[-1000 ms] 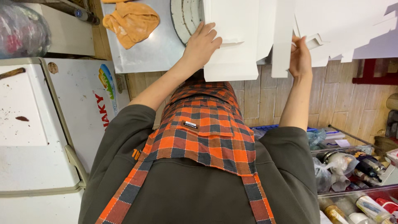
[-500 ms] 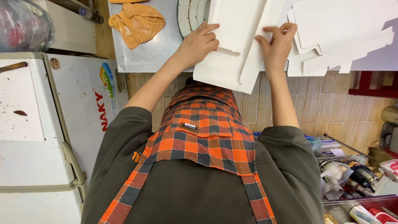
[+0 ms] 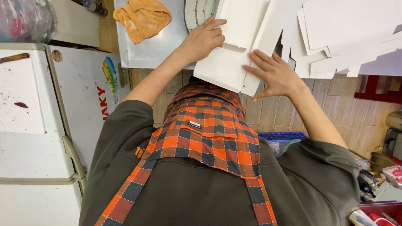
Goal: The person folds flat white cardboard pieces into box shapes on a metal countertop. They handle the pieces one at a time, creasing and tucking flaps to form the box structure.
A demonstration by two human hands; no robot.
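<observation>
My left hand (image 3: pixel 203 39) rests on top of a flat white cardboard box (image 3: pixel 234 37), fingers curled over its cut-out edge. My right hand (image 3: pixel 274 75) presses with spread fingers against the box's long side flap near its lower corner. The box lies tilted over the front edge of a metal table (image 3: pixel 159 46), just above my orange and black checked apron (image 3: pixel 209 125). A pile of flat white box blanks (image 3: pixel 351 33) lies right of the box.
An orange cloth (image 3: pixel 142 19) and a stack of plates (image 3: pixel 197 12) sit on the table. A white chest-like appliance (image 3: pixel 37 138) stands at my left. A blue crate (image 3: pixel 280 136) and assorted packets (image 3: pixel 377 201) are low on the right, over a wood-look floor.
The box has come down toward my body and tilted. My right hand slid from the upper flap down onto the side flap; my left hand stayed on top.
</observation>
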